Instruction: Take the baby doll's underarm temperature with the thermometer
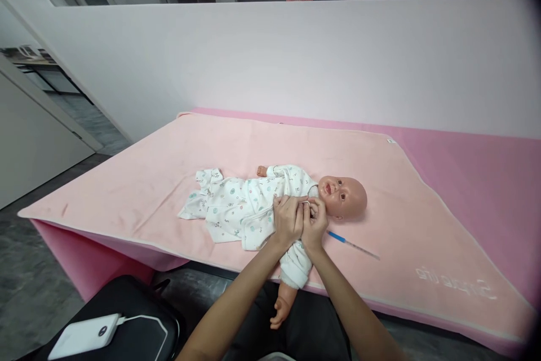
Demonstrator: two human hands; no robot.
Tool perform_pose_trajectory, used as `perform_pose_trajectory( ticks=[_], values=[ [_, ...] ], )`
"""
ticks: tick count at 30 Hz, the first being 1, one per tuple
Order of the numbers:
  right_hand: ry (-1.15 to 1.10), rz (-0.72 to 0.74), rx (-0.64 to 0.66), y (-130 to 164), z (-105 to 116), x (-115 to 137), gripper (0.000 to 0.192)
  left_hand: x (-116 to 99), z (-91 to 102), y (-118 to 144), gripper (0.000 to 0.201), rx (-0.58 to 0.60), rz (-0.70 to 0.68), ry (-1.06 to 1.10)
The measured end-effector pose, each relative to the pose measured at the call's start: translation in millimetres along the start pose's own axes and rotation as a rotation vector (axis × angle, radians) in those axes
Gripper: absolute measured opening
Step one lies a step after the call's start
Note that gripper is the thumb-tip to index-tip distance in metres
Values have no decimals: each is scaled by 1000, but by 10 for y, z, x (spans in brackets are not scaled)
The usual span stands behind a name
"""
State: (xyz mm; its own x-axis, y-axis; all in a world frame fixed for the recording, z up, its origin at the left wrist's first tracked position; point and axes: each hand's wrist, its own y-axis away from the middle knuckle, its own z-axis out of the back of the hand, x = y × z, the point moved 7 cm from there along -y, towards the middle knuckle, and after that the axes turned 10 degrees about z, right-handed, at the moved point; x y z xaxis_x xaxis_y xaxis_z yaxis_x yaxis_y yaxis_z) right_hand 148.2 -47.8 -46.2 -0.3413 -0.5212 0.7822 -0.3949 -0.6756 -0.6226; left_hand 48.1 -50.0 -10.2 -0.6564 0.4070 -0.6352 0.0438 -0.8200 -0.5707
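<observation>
A baby doll [344, 197] lies on its back, head to the right, dressed in a white printed baby outfit [232, 195]. Over its chest, just below the neck, my left hand [289, 217] and my right hand [315, 220] meet with fingertips pinched together. They grip the outfit's front near the collar; a small white bit, perhaps a tie, shows between the fingers, but the exact part is mostly hidden. The doll's near arm [285, 299] hangs past the table edge toward me, beneath my wrists. Right of my right hand lies a thin stick with a blue end [338, 236].
A peach blanket [147, 181] covers the table over a pink cloth [465, 175], against a white wall [296, 62]. At the lower left, a white power bank [84, 338] with a cable rests on a black stool [139, 304]. My lap is under the near edge.
</observation>
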Motion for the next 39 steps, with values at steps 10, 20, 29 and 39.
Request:
perform_pose_trajectory(
  ticks=[10,20,29,39],
  values=[
    [87,42,-14,13,32,27,24,-26,8,-2,27,15,12,-56],
    [42,19,-39,21,28,-14,21,-43,45,-8,22,-61,12,-44],
    [160,172,-9,-27,37,149,24,9,41,7,31,-65,40,-62],
    [87,99,33,-5,11,62,19,26,93,55,30,-150,43,-28]
  ],
)
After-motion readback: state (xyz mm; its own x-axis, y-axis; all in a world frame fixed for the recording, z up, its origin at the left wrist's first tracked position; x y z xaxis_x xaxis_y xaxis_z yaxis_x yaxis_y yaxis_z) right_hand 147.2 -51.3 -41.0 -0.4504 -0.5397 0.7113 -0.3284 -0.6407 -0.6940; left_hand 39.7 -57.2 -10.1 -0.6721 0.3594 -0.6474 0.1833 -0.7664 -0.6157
